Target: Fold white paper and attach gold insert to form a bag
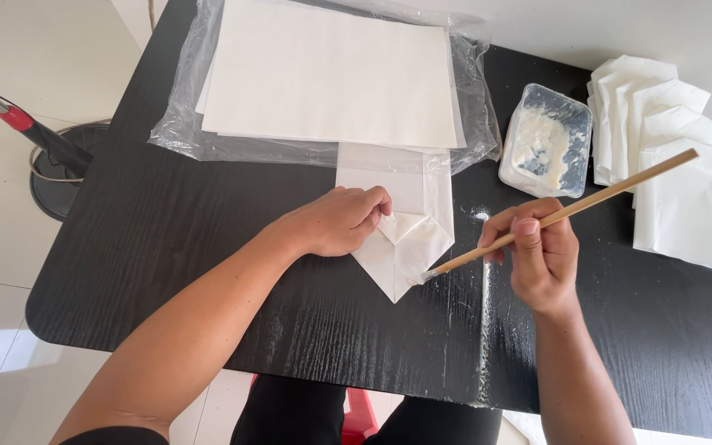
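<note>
The folded white paper piece (405,235) is lying at the centre of the frame on the black table (208,247), its pointed end aimed toward the lower edge. The left hand (335,221) is curling over its left side, fingertips pinching a flap up, likely so the fold stays exposed. The right hand (541,251), fingers closed around a wooden-handled brush (566,213), is touching the bristles to the paper's lower right edge. Just above, upper right of centre, the clear tub of white paste (547,140) is sitting within easy dipping range. Finished folded pieces (677,165) are stacking at far right; flat sheets on plastic wrap (331,74) are waiting at top.
</note>
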